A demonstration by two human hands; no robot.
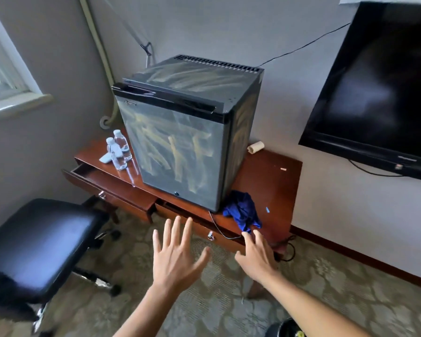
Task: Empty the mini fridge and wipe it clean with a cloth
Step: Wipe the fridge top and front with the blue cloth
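A black mini fridge [180, 152] stands on a reddish wooden desk [272, 181], its door closed and its door and top smeared with yellowish streaks. A crumpled blue cloth [242, 211] lies on the desk by the fridge's front right corner. Three clear water bottles [118, 149] stand on the desk left of the fridge. My left hand [178, 254] hovers in front of the desk with fingers spread, holding nothing. My right hand [258, 255] reaches toward the cloth with straight fingers, its fingertips just below the cloth's hanging end.
Two desk drawers [112, 183] stand partly open below the fridge. A black padded stool [34, 244] sits at the left. A wall-mounted TV [379, 88] hangs at the right. A thin cable [219, 229] trails over the desk edge. A small roll [255, 147] lies behind the fridge.
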